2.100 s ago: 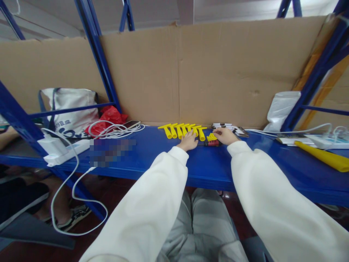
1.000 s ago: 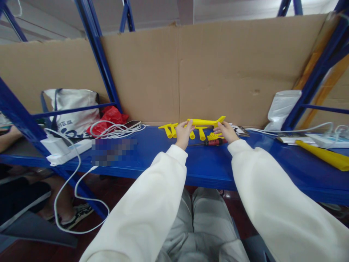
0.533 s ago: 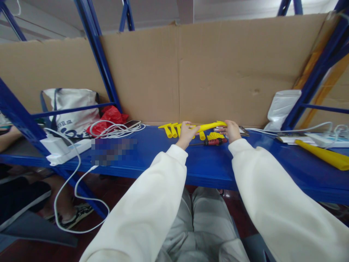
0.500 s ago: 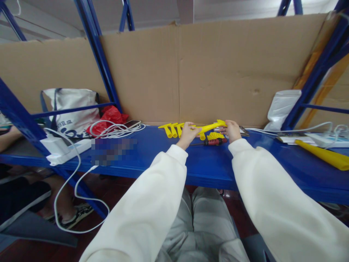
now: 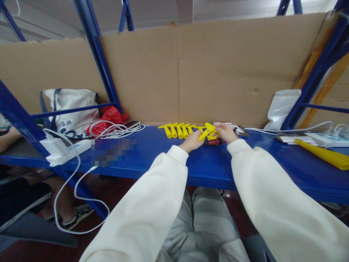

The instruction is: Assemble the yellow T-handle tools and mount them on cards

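Note:
My left hand (image 5: 191, 141) grips a yellow plastic part (image 5: 204, 135) by its tube-like stem, which points down toward me. My right hand (image 5: 227, 132) is closed with its fingertips at the flared head of that part; the exact contact is partly hidden. Left of the hands, several similar yellow T-shaped parts (image 5: 174, 130) stand in a row on the blue table (image 5: 152, 156). Beneath the hands lies a screwdriver (image 5: 214, 142) with a red and black handle, its shaft covered. Small yellow pieces (image 5: 214, 136) show just above it, partly hidden.
Cardboard (image 5: 218, 72) walls off the back between blue posts. At left are a power strip (image 5: 69, 150), coiled white cable (image 5: 120, 129), red bag (image 5: 110, 115) and cloth bag (image 5: 73, 103). A yellow cone-shaped item (image 5: 324, 155) lies at right. Another person's arm (image 5: 9, 138) shows far left.
The yellow part has swung from lying stretched between my hands to pointing toward me. My left hand moved right and slightly down, my right hand slightly left, so they are closer together.

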A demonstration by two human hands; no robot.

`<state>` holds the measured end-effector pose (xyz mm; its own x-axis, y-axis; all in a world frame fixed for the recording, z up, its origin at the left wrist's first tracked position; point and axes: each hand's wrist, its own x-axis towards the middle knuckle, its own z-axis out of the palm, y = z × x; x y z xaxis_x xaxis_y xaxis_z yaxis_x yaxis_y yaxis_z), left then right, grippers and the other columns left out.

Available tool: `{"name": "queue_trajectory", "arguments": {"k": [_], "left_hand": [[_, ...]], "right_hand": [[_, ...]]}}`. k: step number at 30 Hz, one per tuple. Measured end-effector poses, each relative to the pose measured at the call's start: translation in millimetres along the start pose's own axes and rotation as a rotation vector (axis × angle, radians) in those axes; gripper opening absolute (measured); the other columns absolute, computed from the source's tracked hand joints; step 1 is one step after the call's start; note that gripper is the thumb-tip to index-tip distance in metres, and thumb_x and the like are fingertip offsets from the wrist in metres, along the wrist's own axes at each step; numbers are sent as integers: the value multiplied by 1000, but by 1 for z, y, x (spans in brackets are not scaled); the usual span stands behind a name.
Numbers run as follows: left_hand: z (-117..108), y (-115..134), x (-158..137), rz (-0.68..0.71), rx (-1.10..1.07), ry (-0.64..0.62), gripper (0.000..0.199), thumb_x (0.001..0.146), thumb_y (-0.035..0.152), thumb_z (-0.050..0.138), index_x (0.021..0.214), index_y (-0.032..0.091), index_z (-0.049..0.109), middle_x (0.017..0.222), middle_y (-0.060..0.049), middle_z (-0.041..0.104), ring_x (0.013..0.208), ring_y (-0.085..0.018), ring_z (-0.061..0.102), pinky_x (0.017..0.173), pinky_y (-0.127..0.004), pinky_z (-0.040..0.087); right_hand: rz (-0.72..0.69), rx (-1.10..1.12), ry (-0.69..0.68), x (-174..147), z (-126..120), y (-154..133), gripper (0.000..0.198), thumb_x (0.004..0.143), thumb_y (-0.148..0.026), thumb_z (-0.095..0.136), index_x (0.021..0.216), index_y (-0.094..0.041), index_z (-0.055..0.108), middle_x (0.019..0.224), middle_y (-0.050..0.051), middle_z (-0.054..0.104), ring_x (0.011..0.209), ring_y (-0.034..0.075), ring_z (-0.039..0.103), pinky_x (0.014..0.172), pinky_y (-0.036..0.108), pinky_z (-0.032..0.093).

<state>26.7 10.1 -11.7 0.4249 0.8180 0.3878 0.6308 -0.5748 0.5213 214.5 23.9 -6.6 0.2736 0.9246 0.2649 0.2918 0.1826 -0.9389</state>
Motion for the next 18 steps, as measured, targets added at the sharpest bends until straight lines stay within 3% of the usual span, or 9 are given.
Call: {"name": "queue_trajectory", "arguments": {"k": [4,10,18], "left_hand": [[-3,0,-2,17,107,-15,40,87,17,65,127,14,65,128,-13,72,120,-28,67,104,-38,51],[-6,3,-6,-5,176,16,39,92,20,61,131,14,65,130,-15,71,123,-29,66,106,-39,50],[-14,11,-12,-42,336,-9,35,99,26,55,130,14,64,128,-16,71,122,-30,66,100,-38,52]], "right_hand": [[-58,-60,-28,-1,1,1,11,80,-9,65,88,-17,65,74,4,73,67,18,72,64,29,61],[-132,-89,-94,-3,-3,-1,12,79,-10,66,86,-16,73,82,5,77,81,19,75,84,37,62],[-225,-128,-235,-4,-1,0,12,81,-18,68,81,-18,80,93,6,80,94,22,74,97,40,57]]}}
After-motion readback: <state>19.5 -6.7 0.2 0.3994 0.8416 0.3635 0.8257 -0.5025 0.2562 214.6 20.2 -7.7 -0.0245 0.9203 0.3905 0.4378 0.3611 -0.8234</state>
